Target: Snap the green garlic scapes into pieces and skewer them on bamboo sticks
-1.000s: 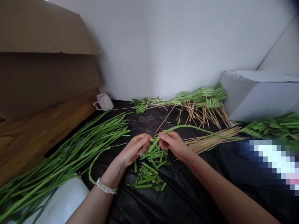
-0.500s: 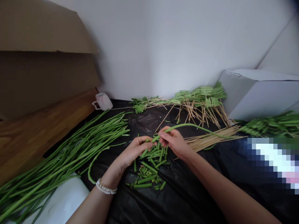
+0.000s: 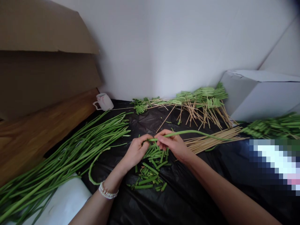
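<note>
One long green garlic scape stretches between my hands and arches away to the right, its far part over the wooden skewers. My left hand, with a pearl bracelet at the wrist, is closed on the scape's near end. Close beside it, my right hand pinches the same scape between thumb and fingers. Beneath both hands lies a pile of short cut scape pieces on black plastic sheeting.
Long whole scapes spread at the left. Bare wooden skewers lie at the right. Skewered scape pieces line the wall, near a white mug. A cardboard box stands left, a white box right, with more cut scapes before it.
My left hand has risen slightly and its fingers have closed further round the scape's end. The scape's arch has dropped and flattened. The pile and surroundings look the same.
</note>
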The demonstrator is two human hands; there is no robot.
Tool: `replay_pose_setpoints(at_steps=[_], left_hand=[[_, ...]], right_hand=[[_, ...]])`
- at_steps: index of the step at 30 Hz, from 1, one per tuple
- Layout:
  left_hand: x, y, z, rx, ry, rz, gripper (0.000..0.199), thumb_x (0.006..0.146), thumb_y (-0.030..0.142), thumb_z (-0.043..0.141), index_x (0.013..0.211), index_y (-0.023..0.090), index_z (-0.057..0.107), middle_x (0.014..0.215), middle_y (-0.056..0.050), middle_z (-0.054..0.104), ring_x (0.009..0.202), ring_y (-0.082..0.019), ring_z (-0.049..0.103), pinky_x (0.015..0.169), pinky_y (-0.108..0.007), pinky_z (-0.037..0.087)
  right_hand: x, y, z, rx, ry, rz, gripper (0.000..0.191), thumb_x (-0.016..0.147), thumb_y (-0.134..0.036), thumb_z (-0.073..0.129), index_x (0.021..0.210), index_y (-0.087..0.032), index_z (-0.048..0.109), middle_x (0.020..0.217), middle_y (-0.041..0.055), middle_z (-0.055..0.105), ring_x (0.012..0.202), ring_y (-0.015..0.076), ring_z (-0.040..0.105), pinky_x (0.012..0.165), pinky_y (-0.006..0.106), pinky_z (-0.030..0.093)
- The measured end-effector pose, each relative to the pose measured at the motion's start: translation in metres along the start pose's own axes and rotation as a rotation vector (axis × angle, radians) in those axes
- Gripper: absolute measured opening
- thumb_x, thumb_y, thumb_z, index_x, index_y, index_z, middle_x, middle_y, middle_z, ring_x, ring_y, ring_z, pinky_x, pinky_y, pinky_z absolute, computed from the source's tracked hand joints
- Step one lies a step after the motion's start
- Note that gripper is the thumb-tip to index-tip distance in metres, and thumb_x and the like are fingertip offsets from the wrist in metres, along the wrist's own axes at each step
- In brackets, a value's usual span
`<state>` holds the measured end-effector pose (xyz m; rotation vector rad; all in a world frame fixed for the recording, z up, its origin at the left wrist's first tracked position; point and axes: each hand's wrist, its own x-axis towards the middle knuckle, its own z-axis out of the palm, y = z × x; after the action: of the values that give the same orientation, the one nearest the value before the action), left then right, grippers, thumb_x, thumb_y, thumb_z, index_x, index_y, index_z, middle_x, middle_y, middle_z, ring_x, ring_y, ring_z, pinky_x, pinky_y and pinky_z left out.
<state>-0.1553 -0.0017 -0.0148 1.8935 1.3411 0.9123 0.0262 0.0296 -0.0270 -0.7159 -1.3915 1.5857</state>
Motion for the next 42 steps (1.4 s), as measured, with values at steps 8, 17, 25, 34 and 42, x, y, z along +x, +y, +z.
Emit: replay_pose_setpoints(at_steps=[8, 17, 25, 34, 42], left_hand=[[0.003, -0.003, 0.0, 0.003, 0.157, 0.01, 0.026, 0.083, 0.014, 0.039, 0.081, 0.016, 0.066, 0.073, 0.0, 0.061, 0.069, -0.013, 0.052, 0.066, -0.023, 0.039], [0.0, 0.012, 0.004, -0.877, 0.105, -0.256, 0.029, 0.08, 0.018, 0.053, 0.109, 0.017, 0.055, 0.051, 0.011, 0.024, 0.043, -0.006, 0.015, 0.041, -0.017, 0.013], [-0.009, 0.015, -0.011, -1.332, -0.131, -0.235, 0.027, 0.076, 0.012, 0.057, 0.102, 0.018, 0.063, 0.047, 0.01, 0.021, 0.042, -0.006, 0.011, 0.036, -0.015, 0.012], [-0.002, 0.009, -0.011, -1.1, -0.038, -0.269, 0.029, 0.077, 0.029, 0.074, 0.1, 0.014, 0.063, 0.054, 0.01, 0.03, 0.044, -0.002, 0.018, 0.039, -0.014, 0.013], [-0.004, 0.006, 0.001, -0.682, -0.207, -0.291, 0.034, 0.077, 0.043, 0.073, 0.083, 0.012, 0.061, 0.061, 0.005, 0.049, 0.045, -0.002, 0.028, 0.042, -0.018, 0.013]], right_hand=[[-0.005, -0.004, 0.006, -0.143, -0.072, -0.018, 0.019, 0.079, -0.033, 0.07, 0.093, -0.02, 0.071, 0.076, 0.0017, 0.07, 0.061, 0.0116, 0.058, 0.052, 0.023, 0.043], [0.0, -0.001, 0.002, 0.257, 0.06, 0.074, 0.027, 0.076, -0.044, 0.073, 0.082, -0.018, 0.07, 0.065, 0.0006, 0.067, 0.054, 0.0085, 0.055, 0.048, 0.02, 0.038], [0.01, 0.004, -0.006, 0.517, 0.221, 0.137, 0.037, 0.066, -0.047, 0.082, 0.069, -0.016, 0.062, 0.051, -0.005, 0.054, 0.045, 0.0044, 0.045, 0.043, 0.016, 0.034], [0.004, -0.001, -0.009, 0.279, 0.045, 0.114, 0.032, 0.075, -0.047, 0.074, 0.073, -0.017, 0.062, 0.052, -0.005, 0.055, 0.045, 0.0057, 0.044, 0.045, 0.019, 0.031], [-0.004, -0.002, 0.004, 0.081, -0.075, 0.096, 0.028, 0.079, -0.043, 0.071, 0.077, -0.018, 0.059, 0.05, -0.0069, 0.053, 0.045, 0.006, 0.043, 0.046, 0.02, 0.03]])
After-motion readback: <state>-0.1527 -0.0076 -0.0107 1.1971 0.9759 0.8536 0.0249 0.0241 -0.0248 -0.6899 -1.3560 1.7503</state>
